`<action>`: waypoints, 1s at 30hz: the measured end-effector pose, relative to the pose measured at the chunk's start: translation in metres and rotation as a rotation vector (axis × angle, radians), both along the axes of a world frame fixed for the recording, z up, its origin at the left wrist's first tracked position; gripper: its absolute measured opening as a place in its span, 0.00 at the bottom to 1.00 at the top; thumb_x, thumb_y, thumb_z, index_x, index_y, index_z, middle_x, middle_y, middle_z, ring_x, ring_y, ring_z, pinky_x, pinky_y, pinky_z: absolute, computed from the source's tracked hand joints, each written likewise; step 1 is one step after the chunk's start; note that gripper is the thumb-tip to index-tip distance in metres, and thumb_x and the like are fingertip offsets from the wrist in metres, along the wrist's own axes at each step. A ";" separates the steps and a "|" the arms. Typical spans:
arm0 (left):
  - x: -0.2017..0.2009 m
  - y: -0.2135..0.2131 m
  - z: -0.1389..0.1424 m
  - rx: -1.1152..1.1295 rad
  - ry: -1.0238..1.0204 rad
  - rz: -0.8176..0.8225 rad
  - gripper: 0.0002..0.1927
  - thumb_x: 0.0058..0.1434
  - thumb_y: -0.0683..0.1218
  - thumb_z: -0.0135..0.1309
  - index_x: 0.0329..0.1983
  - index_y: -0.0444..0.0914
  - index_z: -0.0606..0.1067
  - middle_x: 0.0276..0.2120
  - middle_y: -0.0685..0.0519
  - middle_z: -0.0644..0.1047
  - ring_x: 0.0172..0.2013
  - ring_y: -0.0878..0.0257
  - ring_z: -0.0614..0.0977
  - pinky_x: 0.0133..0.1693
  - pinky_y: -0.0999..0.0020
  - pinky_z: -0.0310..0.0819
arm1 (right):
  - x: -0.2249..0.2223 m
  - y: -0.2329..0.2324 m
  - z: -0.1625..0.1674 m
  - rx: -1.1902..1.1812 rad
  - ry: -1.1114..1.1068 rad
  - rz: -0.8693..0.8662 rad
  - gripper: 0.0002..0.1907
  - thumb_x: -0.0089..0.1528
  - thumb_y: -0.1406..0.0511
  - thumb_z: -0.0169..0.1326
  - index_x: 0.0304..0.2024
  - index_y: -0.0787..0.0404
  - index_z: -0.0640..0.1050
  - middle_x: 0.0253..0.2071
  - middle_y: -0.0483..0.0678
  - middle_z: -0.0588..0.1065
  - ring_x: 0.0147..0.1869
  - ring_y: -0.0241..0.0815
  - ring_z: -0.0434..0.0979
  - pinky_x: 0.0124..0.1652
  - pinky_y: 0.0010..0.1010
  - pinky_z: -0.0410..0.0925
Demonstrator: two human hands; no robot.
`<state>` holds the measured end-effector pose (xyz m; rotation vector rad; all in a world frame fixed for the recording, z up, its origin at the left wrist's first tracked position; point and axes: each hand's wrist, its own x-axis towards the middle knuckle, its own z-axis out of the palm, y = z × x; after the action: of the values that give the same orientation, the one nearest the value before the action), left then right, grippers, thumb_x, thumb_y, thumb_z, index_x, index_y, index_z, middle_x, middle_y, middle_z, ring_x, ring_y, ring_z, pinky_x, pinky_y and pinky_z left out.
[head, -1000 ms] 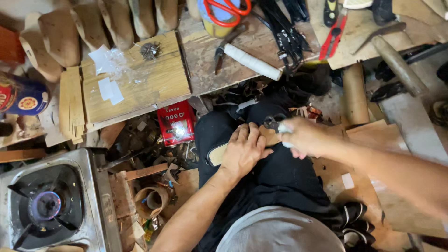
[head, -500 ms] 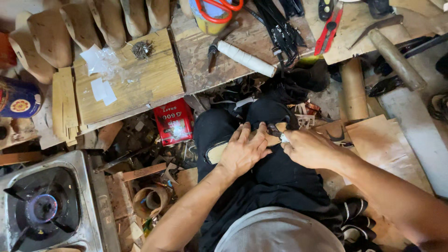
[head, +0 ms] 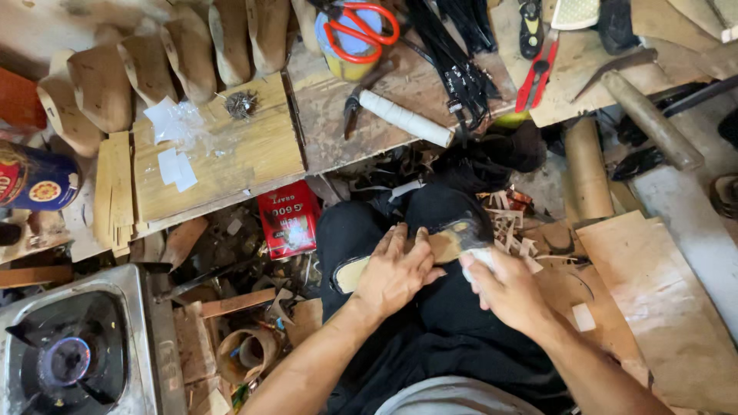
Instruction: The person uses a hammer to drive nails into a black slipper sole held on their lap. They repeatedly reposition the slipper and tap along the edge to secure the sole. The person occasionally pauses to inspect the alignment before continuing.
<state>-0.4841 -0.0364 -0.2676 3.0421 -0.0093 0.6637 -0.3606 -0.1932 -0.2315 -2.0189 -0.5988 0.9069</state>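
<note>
Both hands have slid a bit lower on the lap since the last frame, and the right hand (head: 503,288) has pulled back closer to the body. Left hand (head: 393,270) lies flat, fingers spread, pressing a tan sole-shaped piece (head: 446,244) down on the black-trousered thigh, so its grip is open palm on top, not wrapped around. Right hand's grip is closed on a small whitish wad (head: 478,259), held against the dark end of that piece just right of the left fingers. Can't tell what the wad is, it's mostly hidden.

Beyond the grip, a red tin (head: 289,220) sits on the floor clutter off to the left. Further out, the wooden table (head: 330,115) holds red-handled scissors (head: 361,27) and a white-wrapped tool handle (head: 406,118). Gas stove (head: 65,353) is far left, near the body.
</note>
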 end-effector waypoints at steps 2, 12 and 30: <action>0.001 -0.002 0.000 -0.013 0.011 0.001 0.26 0.64 0.62 0.54 0.48 0.35 0.80 0.56 0.45 0.75 0.54 0.39 0.77 0.58 0.49 0.73 | 0.001 -0.001 0.000 0.313 -0.120 -0.138 0.15 0.71 0.60 0.47 0.42 0.65 0.79 0.23 0.44 0.74 0.21 0.31 0.73 0.23 0.26 0.69; -0.001 -0.002 0.000 -0.050 0.032 0.012 0.27 0.63 0.62 0.55 0.47 0.34 0.79 0.53 0.44 0.75 0.55 0.38 0.78 0.58 0.49 0.73 | -0.002 -0.007 0.003 0.340 -0.158 -0.079 0.15 0.70 0.59 0.46 0.42 0.63 0.79 0.22 0.43 0.75 0.21 0.31 0.73 0.23 0.25 0.67; 0.014 -0.038 0.081 -0.480 0.259 0.243 0.20 0.53 0.56 0.64 0.40 0.37 0.79 0.32 0.45 0.81 0.35 0.49 0.84 0.41 0.53 0.75 | -0.029 -0.064 0.005 0.231 0.186 -0.326 0.17 0.67 0.56 0.49 0.37 0.66 0.76 0.18 0.47 0.72 0.14 0.36 0.71 0.14 0.26 0.59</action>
<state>-0.4698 -0.0742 -0.1862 2.6507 0.4602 0.2250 -0.3895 -0.2573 -0.2266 -1.7369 -0.2475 0.7779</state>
